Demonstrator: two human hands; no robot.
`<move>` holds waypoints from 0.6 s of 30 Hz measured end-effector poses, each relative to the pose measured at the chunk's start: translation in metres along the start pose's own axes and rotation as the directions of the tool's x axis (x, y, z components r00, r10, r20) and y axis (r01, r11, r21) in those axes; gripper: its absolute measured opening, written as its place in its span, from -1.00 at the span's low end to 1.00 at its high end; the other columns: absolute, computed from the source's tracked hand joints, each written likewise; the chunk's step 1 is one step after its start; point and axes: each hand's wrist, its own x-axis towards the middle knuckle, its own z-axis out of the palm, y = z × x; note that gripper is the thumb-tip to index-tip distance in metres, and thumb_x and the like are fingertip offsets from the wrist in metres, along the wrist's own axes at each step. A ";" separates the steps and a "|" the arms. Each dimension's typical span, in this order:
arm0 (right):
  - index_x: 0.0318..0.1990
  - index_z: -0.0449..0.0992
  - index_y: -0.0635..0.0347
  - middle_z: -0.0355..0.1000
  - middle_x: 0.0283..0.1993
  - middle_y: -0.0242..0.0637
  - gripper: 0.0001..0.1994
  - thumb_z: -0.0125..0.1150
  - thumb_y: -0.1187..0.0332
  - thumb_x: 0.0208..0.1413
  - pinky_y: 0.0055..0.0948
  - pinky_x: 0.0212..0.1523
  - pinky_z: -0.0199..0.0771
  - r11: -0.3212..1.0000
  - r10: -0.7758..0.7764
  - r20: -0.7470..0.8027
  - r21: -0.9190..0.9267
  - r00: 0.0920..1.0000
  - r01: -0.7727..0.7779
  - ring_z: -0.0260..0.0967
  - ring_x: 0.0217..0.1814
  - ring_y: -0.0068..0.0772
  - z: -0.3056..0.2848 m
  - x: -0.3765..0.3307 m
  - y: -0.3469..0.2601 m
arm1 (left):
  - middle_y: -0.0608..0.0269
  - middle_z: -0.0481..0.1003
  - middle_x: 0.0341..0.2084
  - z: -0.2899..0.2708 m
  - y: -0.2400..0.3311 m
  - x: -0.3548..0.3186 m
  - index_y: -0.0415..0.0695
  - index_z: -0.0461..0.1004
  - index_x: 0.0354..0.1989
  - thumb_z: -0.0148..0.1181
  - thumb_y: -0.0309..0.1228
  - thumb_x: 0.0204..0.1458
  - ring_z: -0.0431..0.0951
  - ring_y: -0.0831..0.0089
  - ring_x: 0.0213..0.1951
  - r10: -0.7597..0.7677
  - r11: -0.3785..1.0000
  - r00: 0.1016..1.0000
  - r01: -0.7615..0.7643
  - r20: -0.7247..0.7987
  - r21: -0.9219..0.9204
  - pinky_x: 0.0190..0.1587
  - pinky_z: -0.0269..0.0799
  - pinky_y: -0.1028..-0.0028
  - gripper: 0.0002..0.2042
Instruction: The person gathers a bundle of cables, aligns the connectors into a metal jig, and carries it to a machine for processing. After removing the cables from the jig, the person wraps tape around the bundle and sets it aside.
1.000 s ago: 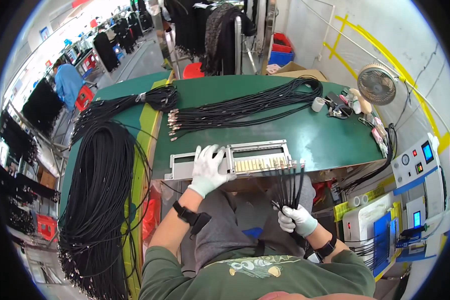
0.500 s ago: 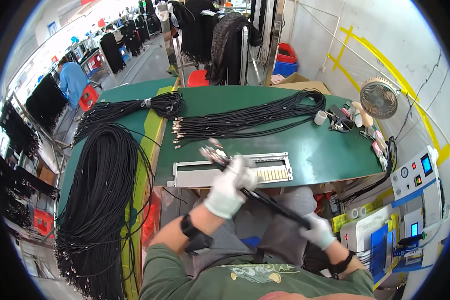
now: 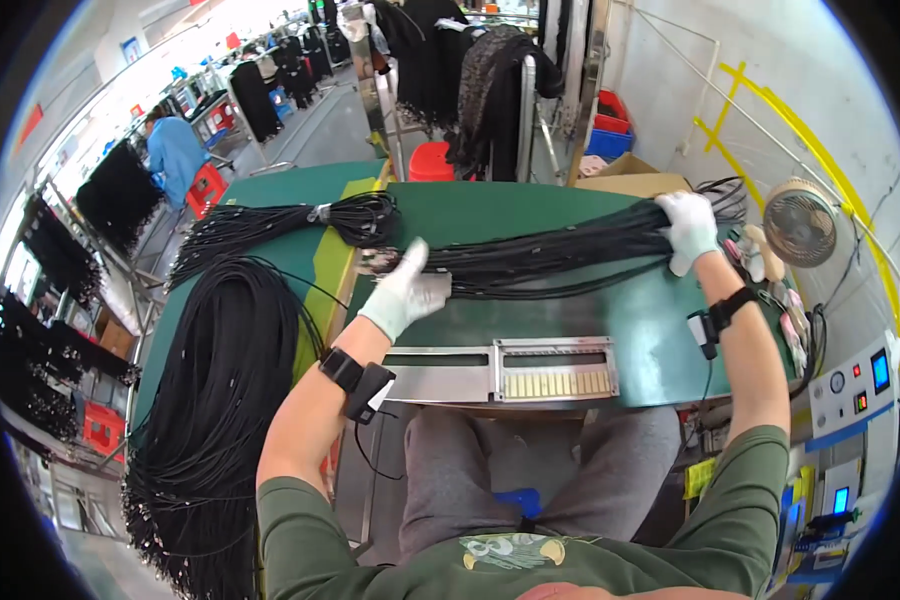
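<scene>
A long bundle of thin black cables (image 3: pixel 550 245) stretches across the far part of the green table. At its right end my right hand (image 3: pixel 688 228), in a white glove, is closed over the cables. My left hand (image 3: pixel 408 292), also gloved, lies at the bundle's left end beside the small connector ends (image 3: pixel 375 260). Its thumb points up, apart from the fingers. A small greyish patch shows by its fingertips; I cannot make out what it is. Nearer to me, a silver metal frame fixture (image 3: pixel 555 370) with a row of pale yellow slots rests along the table's front edge.
A tied black cable bundle (image 3: pixel 280 225) and a large cable heap (image 3: pixel 220 370) cover the left table. A small fan (image 3: pixel 800 222) stands at the right wall, above a control box (image 3: pixel 850 385). Cables hang on racks; a person in blue (image 3: pixel 175 155) is far left.
The dark cable bundle I held over my lap now lies on the table with the other cables. Both hands have moved forward and apart, baring the metal fixture.
</scene>
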 end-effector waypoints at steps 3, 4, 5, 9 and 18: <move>0.12 0.46 0.06 0.40 0.15 -0.08 -0.35 0.49 0.22 -0.25 -0.07 0.30 0.22 0.997 0.000 -0.010 0.071 1.000 0.000 0.28 0.28 0.00 0.050 -0.008 -0.045 | -0.08 0.50 -0.02 -0.025 0.003 -0.001 -0.20 0.48 0.04 0.31 0.06 0.07 0.51 0.07 0.04 -0.298 0.723 0.933 0.359 -0.203 0.590 0.19 0.41 0.18 -0.43; 0.18 0.43 0.06 0.34 0.23 -0.06 -0.30 0.49 0.23 -0.24 -0.04 0.36 0.16 0.989 0.024 0.026 0.148 0.999 -0.028 0.21 0.35 0.02 0.058 -0.014 -0.054 | -0.13 0.48 0.03 -0.020 0.008 -0.013 -0.19 0.44 0.09 0.36 0.01 0.00 0.49 0.05 0.07 -0.077 0.437 0.993 0.114 -0.089 0.892 0.20 0.40 0.15 -0.40; 0.25 0.40 0.07 0.28 0.31 -0.05 -0.24 0.49 0.24 -0.24 -0.02 0.41 0.09 0.973 0.039 0.063 0.225 0.997 -0.053 0.15 0.41 0.04 0.063 -0.021 -0.065 | -0.18 0.45 0.07 -0.015 0.013 -0.028 -0.18 0.41 0.14 0.41 -0.05 -0.08 0.48 0.03 0.11 0.080 0.026 0.991 -0.110 0.108 0.994 0.22 0.38 0.13 -0.35; 0.26 0.39 0.09 0.29 0.32 -0.04 -0.23 0.50 0.27 -0.24 -0.01 0.41 0.10 0.926 -0.011 -0.118 0.374 0.993 0.054 0.16 0.41 0.04 0.066 -0.059 -0.108 | -0.17 0.46 0.06 -0.014 0.007 -0.016 -0.14 0.33 0.25 0.45 -0.17 -0.28 0.45 0.03 0.16 0.192 -0.752 0.772 -0.281 0.606 0.596 0.23 0.35 0.11 -0.19; 0.26 0.39 0.19 0.30 0.34 -0.02 -0.29 0.44 0.32 -0.14 -0.08 0.40 0.18 0.853 0.181 -0.060 0.506 0.982 -0.127 0.18 0.40 0.08 0.067 -0.138 -0.076 | -0.07 0.51 -0.07 0.000 0.018 0.114 -0.14 0.31 0.26 0.36 -0.31 -0.33 0.56 0.03 -0.02 -0.094 -0.695 0.907 -0.356 0.412 0.625 0.04 0.48 0.14 -0.20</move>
